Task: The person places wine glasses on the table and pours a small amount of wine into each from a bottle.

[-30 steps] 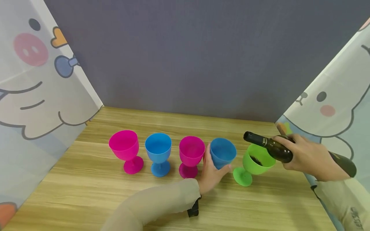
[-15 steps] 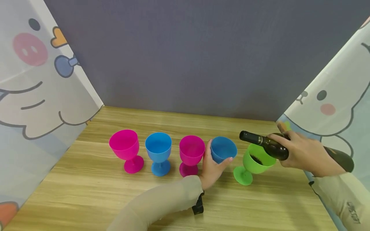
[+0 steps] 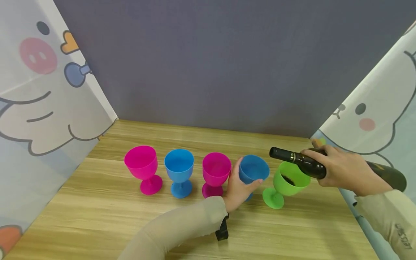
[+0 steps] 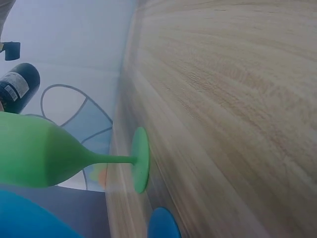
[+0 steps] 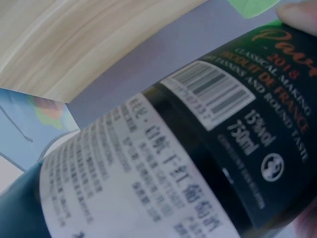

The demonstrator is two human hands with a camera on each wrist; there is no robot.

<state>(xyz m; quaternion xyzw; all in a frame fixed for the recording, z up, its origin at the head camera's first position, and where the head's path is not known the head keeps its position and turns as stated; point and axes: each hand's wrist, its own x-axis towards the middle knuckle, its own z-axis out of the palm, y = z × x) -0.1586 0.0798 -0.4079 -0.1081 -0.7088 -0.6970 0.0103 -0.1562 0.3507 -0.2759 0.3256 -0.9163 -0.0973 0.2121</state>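
A dark wine bottle [image 3: 312, 168] lies almost level in my right hand [image 3: 347, 171], its mouth pointing left. Its neck passes above the rim of a green goblet [image 3: 289, 187], which holds some dark liquid. With thumb and fingers on either side of the bowl, my left hand [image 3: 236, 189] grips a blue goblet [image 3: 254, 169] just left of the green one. Seen by the left wrist, the green goblet's foot [image 4: 141, 159] rests on the table, and part of the blue goblet [image 4: 29, 220] shows. Labels cover the bottle [image 5: 198, 134] in the right wrist view.
Left of the hands, a magenta goblet [image 3: 216, 169], another blue goblet [image 3: 179, 168] and a second magenta goblet [image 3: 143, 166] stand upright in a row on the wooden table [image 3: 81, 216]. A grey panel [image 3: 208, 65] rises behind, with printed cartoon sheets at both sides.
The bottle has shifted slightly left over the green goblet. My left hand and its blue goblet have moved a little to the right. The other goblets stay in place.
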